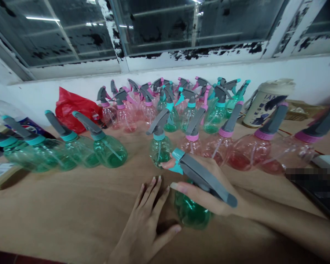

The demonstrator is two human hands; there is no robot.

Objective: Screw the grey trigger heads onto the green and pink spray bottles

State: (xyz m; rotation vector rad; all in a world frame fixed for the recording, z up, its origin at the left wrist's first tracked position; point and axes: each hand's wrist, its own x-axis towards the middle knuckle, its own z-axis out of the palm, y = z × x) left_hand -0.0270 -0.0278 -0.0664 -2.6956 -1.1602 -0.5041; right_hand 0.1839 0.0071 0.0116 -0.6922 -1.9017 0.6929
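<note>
My right hand [206, 190] is wrapped round the neck of a green spray bottle [194, 212] with a grey and turquoise trigger head. The bottle is close to the wooden tabletop [79, 209]; whether it touches it I cannot tell. Flat on the wood just left of that bottle lies my left hand [151, 216], fingers spread and holding nothing. Beyond the hands stands another green spray bottle [160, 150], beside a pink spray bottle [192, 145] with a pink collar.
Several green bottles [110, 152] form a row at left, several pink ones [249, 152] at right. More spray bottles [126, 119] crowd near the wall. A red plastic bag [75, 110], a cream tumbler [264, 106] and a dark, partly blurred object [316, 194] lie around them.
</note>
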